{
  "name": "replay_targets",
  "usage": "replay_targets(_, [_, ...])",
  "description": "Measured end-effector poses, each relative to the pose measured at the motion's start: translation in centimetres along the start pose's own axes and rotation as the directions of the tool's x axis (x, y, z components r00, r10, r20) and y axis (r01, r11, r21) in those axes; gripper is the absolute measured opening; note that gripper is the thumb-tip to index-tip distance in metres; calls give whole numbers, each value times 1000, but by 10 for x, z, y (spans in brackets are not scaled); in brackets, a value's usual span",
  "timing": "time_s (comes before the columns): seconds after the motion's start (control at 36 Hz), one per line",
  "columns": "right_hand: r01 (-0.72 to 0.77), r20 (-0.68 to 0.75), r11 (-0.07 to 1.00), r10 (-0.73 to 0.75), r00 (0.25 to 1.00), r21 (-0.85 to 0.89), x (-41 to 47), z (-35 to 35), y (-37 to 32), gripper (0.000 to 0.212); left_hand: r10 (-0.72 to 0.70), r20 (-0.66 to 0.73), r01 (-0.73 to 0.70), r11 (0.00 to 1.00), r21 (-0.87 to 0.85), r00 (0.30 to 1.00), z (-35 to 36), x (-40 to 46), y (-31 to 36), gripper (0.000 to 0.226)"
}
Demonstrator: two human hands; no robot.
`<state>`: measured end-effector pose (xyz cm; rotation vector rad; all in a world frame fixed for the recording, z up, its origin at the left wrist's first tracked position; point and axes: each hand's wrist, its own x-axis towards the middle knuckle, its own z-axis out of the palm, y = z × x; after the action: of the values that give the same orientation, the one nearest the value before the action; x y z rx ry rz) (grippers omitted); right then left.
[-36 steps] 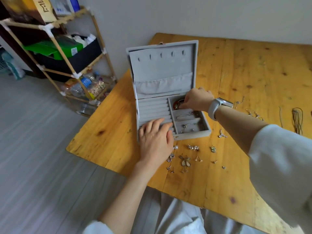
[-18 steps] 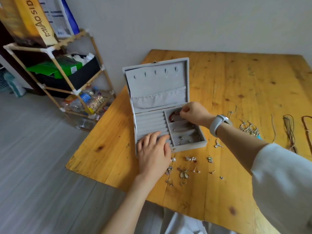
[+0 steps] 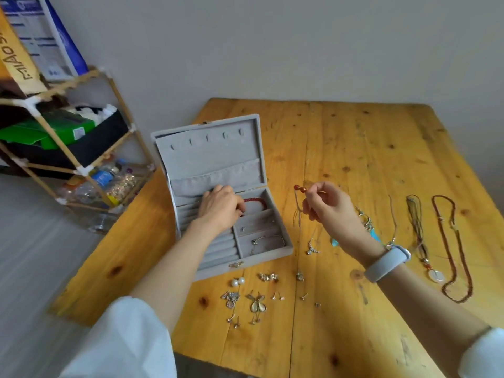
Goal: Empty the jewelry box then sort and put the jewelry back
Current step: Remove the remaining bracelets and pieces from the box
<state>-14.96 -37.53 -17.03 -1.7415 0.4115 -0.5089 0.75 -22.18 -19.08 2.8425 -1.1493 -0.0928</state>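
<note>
Jewelry box (image 3: 218,197) lies open on the table (image 3: 354,148), part refilled: a red bead bracelet (image 3: 255,203) at the left hand (image 3: 218,208) fingertips, whose grip I cannot tell; a silver bangle (image 3: 268,241) nearer. Right hand (image 3: 331,207) pinches a red-beaded piece (image 3: 299,189) aloft. Earrings (image 3: 255,302) and necklaces (image 3: 450,249) await sorting, judging roughly halfway

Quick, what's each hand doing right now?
Left hand: in the jewelry box, touching the red bracelet; grip unclear.
Right hand: pinching a red-beaded earring.
</note>
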Motion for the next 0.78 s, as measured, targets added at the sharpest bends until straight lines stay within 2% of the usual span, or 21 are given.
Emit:
replay_targets(0.14, [-19, -16, 1000, 19, 1000, 15, -5, -12, 3, 15, 79, 132, -100, 982, 161, 988, -14, 19, 9, 17])
replay_targets(0.31, [-60, -20, 998, 60, 998, -2, -11, -23, 10, 14, 173, 86, -192, 934, 301, 981, -6, 21, 10, 11])
replay_targets(0.5, [-32, -71, 999, 29, 997, -42, -28, -38, 10, 13, 156, 7, -155, 973, 172, 988, -4, 12, 5, 18])
replay_targets(0.56, [-17, -80, 997, 11, 997, -82, -36, -45, 8, 13, 121, -62, -118, 992, 50, 991, -9, 11, 5, 15])
replay_targets(0.61, [-8, -90, 995, -1, 996, -99, -46, -53, 4, 12, 48, -172, -75, 985, -157, 984, -17, 7, 8, 6])
replay_targets(0.67, [-18, -104, 998, 11, 995, -66, -57, -61, -1, 13, -82, -240, -43, 880, -474, 967, -29, -2, 20, 5])
replay_targets(0.72, [-33, -116, 999, 31, 993, -12, -70, -69, -5, 13, -172, -199, -47, 633, -773, 965, -38, -19, 36, 8])
replay_targets(0.78, [-45, -133, 999, 48, 990, 20, -85, -76, -6, 13, -214, -98, -21, 334, -942, 972, -45, -39, 53, 16])
